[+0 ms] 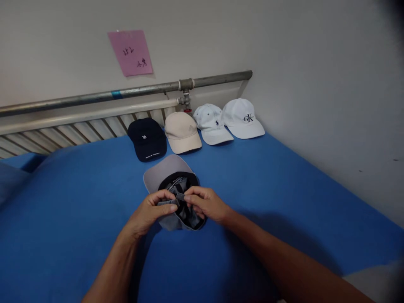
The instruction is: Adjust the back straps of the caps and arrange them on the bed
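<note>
A grey baseball cap (167, 166) lies upside down on the blue surface, its brim pointing away from me and its dark inside facing up. My left hand (151, 210) grips the cap's back edge between thumb and fingers. Opposite it, my right hand (206, 204) pinches the cap's adjustment strap (180, 196) near the small buckle. The fingertips of both hands are close together over the cap's opening. Fingers partly hide the buckle, so I cannot tell how the strap runs through it.
Behind stand a navy cap (147, 136), a beige cap (181, 130), a pale cap with a small logo (211, 124) and a white cap (243, 120). A radiator (72, 134) and metal pipe (142, 90) line the wall. A pink note (131, 52) hangs above.
</note>
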The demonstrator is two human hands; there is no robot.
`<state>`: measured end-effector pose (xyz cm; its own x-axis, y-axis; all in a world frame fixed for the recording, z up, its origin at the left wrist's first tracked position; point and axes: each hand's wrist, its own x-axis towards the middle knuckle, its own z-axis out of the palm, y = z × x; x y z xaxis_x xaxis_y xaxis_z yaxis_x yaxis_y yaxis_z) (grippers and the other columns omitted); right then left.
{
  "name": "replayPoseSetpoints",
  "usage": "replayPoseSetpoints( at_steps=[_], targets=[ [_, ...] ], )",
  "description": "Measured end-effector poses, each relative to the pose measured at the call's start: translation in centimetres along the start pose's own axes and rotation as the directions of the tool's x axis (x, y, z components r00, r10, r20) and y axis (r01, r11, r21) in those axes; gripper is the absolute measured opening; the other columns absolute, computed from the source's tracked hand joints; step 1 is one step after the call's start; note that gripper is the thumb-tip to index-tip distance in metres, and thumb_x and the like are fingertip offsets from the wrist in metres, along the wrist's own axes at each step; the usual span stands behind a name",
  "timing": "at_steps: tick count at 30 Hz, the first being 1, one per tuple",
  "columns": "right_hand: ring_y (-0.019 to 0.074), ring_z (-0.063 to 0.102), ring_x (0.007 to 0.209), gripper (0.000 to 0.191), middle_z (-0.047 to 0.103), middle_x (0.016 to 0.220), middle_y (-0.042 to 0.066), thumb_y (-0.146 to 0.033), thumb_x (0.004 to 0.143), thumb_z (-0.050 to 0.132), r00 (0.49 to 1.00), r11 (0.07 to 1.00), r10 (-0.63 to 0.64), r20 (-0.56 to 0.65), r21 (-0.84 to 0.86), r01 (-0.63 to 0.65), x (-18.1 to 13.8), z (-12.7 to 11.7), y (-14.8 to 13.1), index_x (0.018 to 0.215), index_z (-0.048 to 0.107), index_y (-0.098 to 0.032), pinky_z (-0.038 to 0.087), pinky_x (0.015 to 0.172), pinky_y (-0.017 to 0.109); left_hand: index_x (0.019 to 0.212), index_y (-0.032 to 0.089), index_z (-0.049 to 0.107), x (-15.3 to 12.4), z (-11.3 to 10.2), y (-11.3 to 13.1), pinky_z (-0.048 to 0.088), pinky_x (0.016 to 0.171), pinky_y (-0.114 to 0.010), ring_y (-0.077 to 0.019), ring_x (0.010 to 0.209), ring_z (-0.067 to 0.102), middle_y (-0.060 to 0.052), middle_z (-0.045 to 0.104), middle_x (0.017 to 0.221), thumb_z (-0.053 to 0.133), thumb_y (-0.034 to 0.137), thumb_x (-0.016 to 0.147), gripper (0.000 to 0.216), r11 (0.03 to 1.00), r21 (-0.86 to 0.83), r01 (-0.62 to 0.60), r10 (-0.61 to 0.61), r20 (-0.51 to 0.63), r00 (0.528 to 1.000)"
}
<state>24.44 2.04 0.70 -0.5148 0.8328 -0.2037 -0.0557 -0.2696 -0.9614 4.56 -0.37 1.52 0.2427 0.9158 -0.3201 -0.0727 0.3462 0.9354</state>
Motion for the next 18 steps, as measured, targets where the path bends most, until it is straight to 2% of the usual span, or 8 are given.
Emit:
replayPoseSetpoints(
  at_steps=[3,7,14,18],
  targets=[
    [0.0025,0.036,0.038,0.014,0.049,0.057,-0.006,-0.029,0.082,0.060,1.000,1.000,0.013,0.002,0.005,-0.014,-0.11,0.11,-0.05,0.076,0.059,-0.016,0.029,0.036,0.017,0.077,0.017,0.066,-0.08,0.19,0.23,0.043,0.062,-0.022,-0.0097,0.063,0.056,0.002,0.065,0.072,0.083,0.032,0.061,0.027,1.000,0.021,-0.005,0.006,-0.036,0.999],
    [0.0025,0.038,0.038,0.012,0.048,0.056,-0.006,-0.028,0.082,0.060,1.000,0.999,0.023,-0.016,-0.034,-0.024,-0.25,0.22,-0.14,0.077,0.060,-0.017,0.029,0.036,0.016,0.075,0.017,0.065,-0.19,0.41,0.49,0.042,0.059,-0.022,-0.0101,0.061,0.055,0.002,0.063,0.069,0.084,0.033,0.059,0.029,0.998,0.056,-0.010,0.011,-0.012,1.000],
    [0.0029,0.038,0.040,0.009,0.049,0.055,-0.007,-0.027,0.081,0.063,1.000,0.999,0.020,-0.009,-0.050,-0.021,-0.30,0.23,-0.15,0.080,0.062,-0.017,0.029,0.039,0.017,0.069,0.017,0.062,-0.24,0.89,0.48,0.035,0.051,-0.021,-0.0083,0.054,0.047,0.002,0.057,0.063,0.078,0.035,0.066,0.025,0.980,0.197,-0.023,0.039,-0.078,0.996],
    [0.0027,0.038,0.040,0.009,0.048,0.054,-0.007,-0.026,0.081,0.062,1.000,0.999,0.008,-0.024,-0.049,-0.009,-0.29,0.20,0.01,0.079,0.062,-0.017,0.029,0.039,0.016,0.070,0.017,0.063,-0.22,0.74,0.41,0.034,0.051,-0.021,-0.0078,0.054,0.044,0.003,0.056,0.063,0.075,0.032,0.068,0.020,0.978,0.210,-0.010,0.029,-0.087,0.996]
  ],
)
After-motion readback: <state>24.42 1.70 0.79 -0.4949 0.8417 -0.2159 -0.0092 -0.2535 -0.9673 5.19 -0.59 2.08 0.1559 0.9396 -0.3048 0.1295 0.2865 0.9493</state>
